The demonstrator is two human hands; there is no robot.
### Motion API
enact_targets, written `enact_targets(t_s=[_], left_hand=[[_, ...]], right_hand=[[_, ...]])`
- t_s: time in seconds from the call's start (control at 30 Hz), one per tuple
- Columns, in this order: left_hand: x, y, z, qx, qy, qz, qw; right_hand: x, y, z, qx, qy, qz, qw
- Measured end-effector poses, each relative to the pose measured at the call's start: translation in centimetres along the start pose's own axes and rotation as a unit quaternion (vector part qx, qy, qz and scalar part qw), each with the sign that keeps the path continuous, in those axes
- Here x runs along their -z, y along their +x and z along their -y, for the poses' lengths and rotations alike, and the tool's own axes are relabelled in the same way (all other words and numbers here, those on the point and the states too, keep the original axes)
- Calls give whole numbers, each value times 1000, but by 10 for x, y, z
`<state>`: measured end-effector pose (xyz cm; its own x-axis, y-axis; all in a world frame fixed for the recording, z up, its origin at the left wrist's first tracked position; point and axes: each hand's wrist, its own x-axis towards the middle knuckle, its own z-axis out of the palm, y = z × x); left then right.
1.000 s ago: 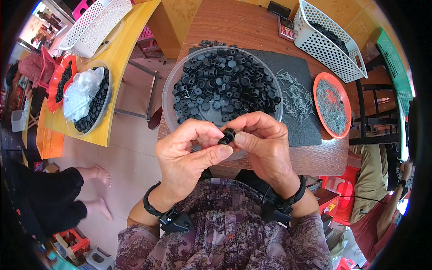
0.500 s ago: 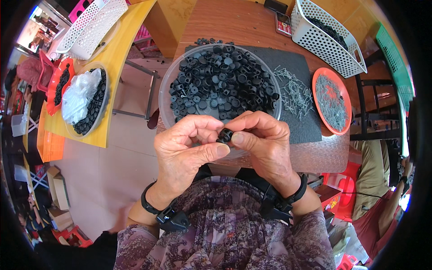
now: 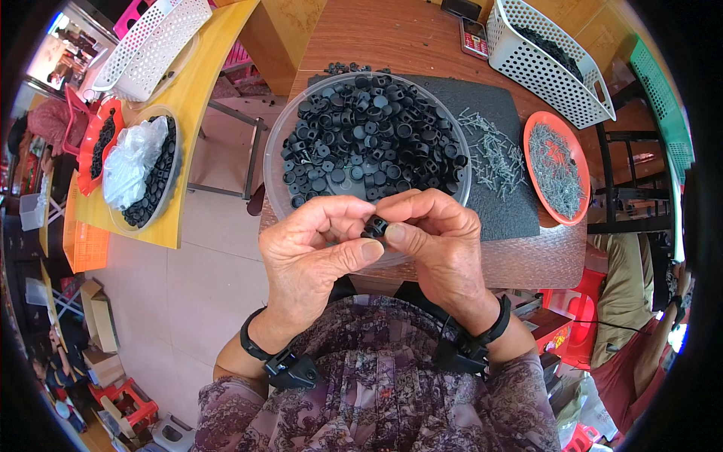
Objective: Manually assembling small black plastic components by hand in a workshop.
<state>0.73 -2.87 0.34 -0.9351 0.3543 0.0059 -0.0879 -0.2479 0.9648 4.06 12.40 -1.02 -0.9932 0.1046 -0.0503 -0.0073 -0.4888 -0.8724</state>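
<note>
Wooden tabletop (image 3: 392, 38) fills the upper centre of the frame. Just below the middle, one small black plastic cap (image 3: 375, 226) is pinched between the left hand (image 3: 316, 252) and the right hand (image 3: 440, 245), both closed on it. It is judged light, stiff and hard to crush; the rim is best gripped by fingertips. Above it, one clear bowl (image 3: 275, 177) is heaped with too many like caps to count. To the right, loose screws (image 3: 493, 154) are scattered on one dark mat (image 3: 482, 98), beside one orange dish (image 3: 538, 196) and one white basket (image 3: 512, 56).

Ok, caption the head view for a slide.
Left hand and right hand pinch a small black plastic part before a clear bowl.
</note>
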Motion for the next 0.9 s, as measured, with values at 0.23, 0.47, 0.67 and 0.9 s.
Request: enact_targets(t_s=[0.23,0.47,0.67,0.9], left_hand=[[0,-1,1,-3,-1,-9,1000],[1,0,1,-7,5,6,1000],[3,2,5,-1,-15,18,1000],[3,2,6,-14,-14,5,1000]], right_hand=[[-5,-2,-1,-11,38,-16,999],[-3,-2,-4,-11,40,-14,999],[-3,-3,-5,9,23,-10,1000],[-11,-3,-3,32,6,-37,999]])
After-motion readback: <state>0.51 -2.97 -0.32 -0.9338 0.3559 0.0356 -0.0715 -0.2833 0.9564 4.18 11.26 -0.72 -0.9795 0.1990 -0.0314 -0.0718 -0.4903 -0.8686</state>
